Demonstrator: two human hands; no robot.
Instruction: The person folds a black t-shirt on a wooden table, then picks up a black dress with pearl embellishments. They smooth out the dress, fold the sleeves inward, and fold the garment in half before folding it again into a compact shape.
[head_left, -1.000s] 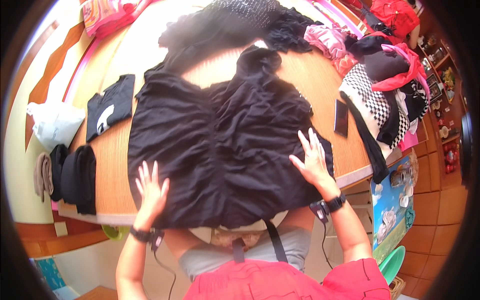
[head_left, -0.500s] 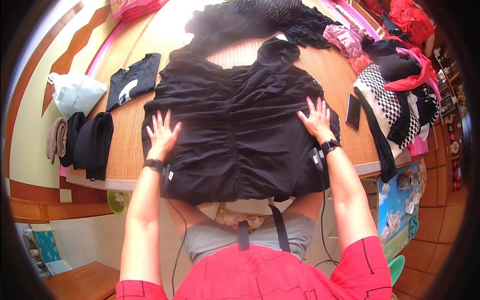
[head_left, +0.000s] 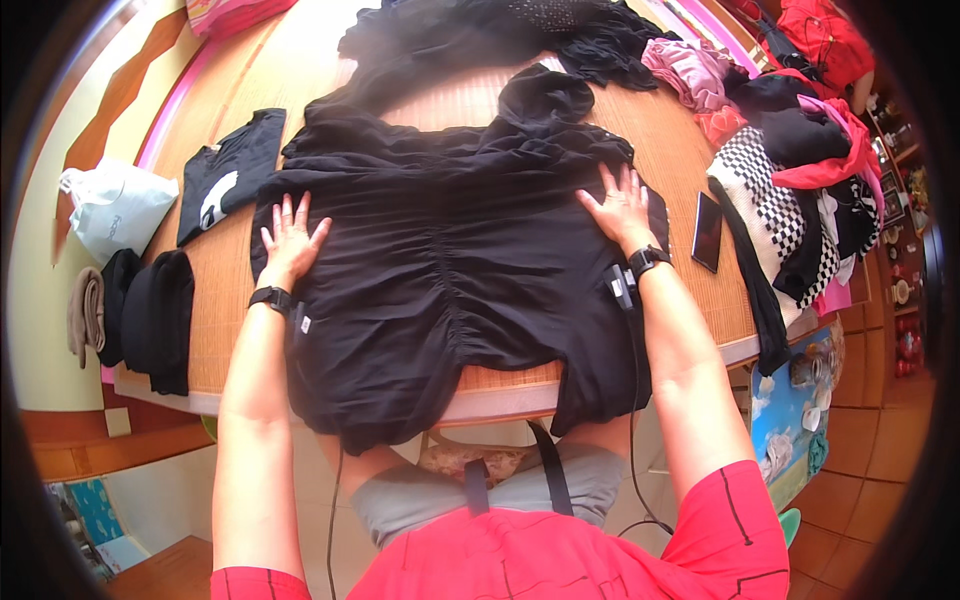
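A black garment [head_left: 470,265] lies spread on the bed-like surface before me, its fabric gathered into fine wrinkles along a centre seam. My left hand [head_left: 292,238] rests flat on its left side, fingers spread. On the garment's right side lies my right hand [head_left: 622,208], also flat with fingers apart. Neither hand grips the cloth. The garment's near edge drapes over the front rim in two parts, and the wooden mat [head_left: 510,378] shows in the gap between them. Its far part is bunched in folds.
On the left are a folded black T-shirt [head_left: 235,165], a white plastic bag [head_left: 115,210] and rolled black [head_left: 160,310] and beige clothes [head_left: 87,315]. A phone [head_left: 706,232] lies to the right beside a heap of mixed clothes [head_left: 765,190]. More black clothing [head_left: 450,55] lies at the back.
The garment's near edge has parted in the middle, uncovering the mat, and its left part hangs lower. Cloth has bunched up beyond my hands, which stay flat on it. The view has shifted slightly.
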